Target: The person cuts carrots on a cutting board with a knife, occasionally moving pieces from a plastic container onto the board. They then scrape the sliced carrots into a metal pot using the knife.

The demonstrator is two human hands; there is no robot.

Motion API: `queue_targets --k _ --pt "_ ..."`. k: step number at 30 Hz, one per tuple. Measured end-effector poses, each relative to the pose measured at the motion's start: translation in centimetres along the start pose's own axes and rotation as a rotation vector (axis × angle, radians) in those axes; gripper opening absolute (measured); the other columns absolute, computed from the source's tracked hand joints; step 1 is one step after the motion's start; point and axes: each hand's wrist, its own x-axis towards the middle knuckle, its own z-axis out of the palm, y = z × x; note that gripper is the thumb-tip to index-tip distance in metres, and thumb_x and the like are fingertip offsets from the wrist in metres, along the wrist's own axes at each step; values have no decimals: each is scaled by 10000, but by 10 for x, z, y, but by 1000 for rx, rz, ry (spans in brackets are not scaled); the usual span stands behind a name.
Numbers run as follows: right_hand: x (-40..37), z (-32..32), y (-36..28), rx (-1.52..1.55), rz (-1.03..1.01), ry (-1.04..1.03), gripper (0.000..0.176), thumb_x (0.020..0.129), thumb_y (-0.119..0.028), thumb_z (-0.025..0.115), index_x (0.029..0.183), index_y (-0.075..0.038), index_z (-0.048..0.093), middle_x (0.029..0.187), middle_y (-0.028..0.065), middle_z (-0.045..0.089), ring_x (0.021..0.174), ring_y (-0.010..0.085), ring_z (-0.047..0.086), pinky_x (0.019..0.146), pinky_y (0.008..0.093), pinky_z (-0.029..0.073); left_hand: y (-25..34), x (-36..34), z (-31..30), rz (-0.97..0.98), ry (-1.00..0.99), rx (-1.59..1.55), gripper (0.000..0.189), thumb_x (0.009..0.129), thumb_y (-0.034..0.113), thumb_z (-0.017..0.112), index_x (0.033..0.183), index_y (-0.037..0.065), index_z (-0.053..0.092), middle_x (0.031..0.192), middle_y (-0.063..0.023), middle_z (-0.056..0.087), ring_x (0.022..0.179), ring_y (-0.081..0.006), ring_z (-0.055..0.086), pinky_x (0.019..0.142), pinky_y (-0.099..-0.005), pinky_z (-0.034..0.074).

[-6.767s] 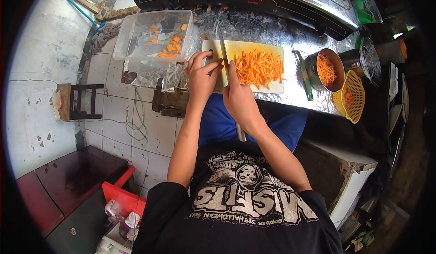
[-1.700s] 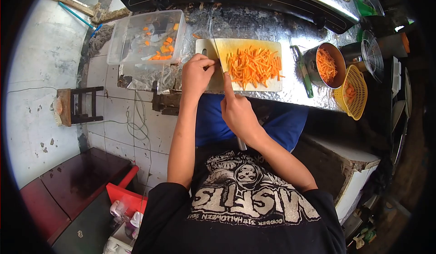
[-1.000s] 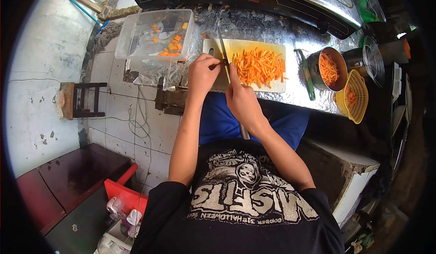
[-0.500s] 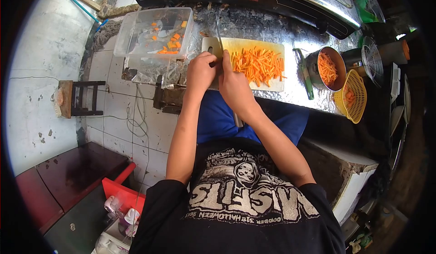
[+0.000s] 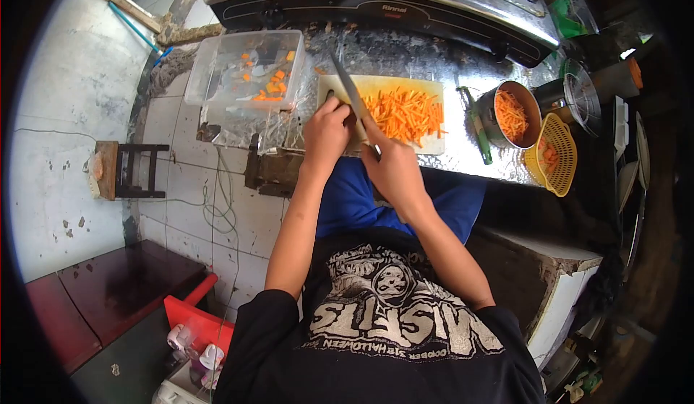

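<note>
My right hand is closed round the handle of a kitchen knife. The blade slants up and left across the cutting board. My left hand rests at the board's left end, beside the blade, with its fingers curled; whatever they hold is hidden. Thin orange strips, which look like carrot, lie heaped on the board just right of the knife.
A clear plastic tub with orange pieces stands at left. To the right are a green-handled peeler-like tool, a pot of orange shreds and a yellow basket. A black stove runs along the back.
The knife has swung from nearly upright to a leftward slant, and my right hand has shifted right and toward my body. My left hand stays at the board's left end.
</note>
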Motion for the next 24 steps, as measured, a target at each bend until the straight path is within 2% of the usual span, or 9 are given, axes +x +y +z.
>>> queue_targets --k 3,5,9,10,11,13,14,19,24 --pt "-7 3 3 -45 19 19 465 859 -69 636 1316 -1 593 737 312 632 684 473 658 645 539 533 1 -2 5 15 -57 71 127 835 74 717 961 63 729 944 -88 663 834 -324 668 701 -409 538" --pt "-10 2 6 -43 28 24 476 870 -87 631 1339 -20 583 765 305 632 682 472 659 642 536 539 -6 -4 9 37 146 -135 181 823 22 720 1004 19 719 942 -131 659 827 -336 672 699 -385 536" --pt "-13 -7 2 -113 87 -14 473 880 -108 640 1349 -66 600 783 279 637 701 445 666 673 508 543 17 -3 -17 38 167 -96 332 860 -33 650 1170 73 707 1167 -121 624 949 -308 658 760 -412 556" --pt "-14 -9 -1 -135 109 -42 476 878 -108 653 1351 -78 612 788 275 641 716 434 664 706 491 539 17 -3 -21 76 91 -7 444 829 -80 627 1226 106 699 1307 -139 556 1113 -335 594 901 -429 528" --pt "-15 -8 -1 -129 108 -44 476 878 -108 653 1351 -78 612 788 275 641 716 434 664 706 491 539 18 -3 -23 75 90 -1 444 829 -80 627 1226 106 699 1307 -139 556 1113 -335 594 901 -429 528" --pt "-17 -7 -2 -183 62 -65 485 868 -113 656 1352 -101 620 784 249 639 694 414 663 691 485 545 20 3 -21 208 0 224 508 790 -111 603 1226 129 707 1405 -154 491 1274 -375 482 1038 -461 446" --pt "-18 -6 -3 -181 64 -61 485 868 -113 656 1352 -101 620 784 249 639 694 414 663 691 485 545 14 2 -14 179 -57 149 562 760 -121 589 1235 152 712 1492 -158 416 1366 -398 383 1090 -490 384" --pt "-15 -1 1 -190 32 -40 465 874 -113 633 1338 -101 610 820 244 648 638 431 678 600 497 571 22 4 -10 178 -77 169 594 756 -109 601 1254 194 712 1537 -150 377 1399 -380 358 1085 -491 373" --pt "-14 -6 3 -200 26 -41 481 868 -106 629 1348 -85 591 831 256 653 645 430 678 612 502 571 24 -4 -10 223 -73 181 620 759 -100 611 1286 216 692 1560 -145 356 1413 -376 345 1094 -500 352"
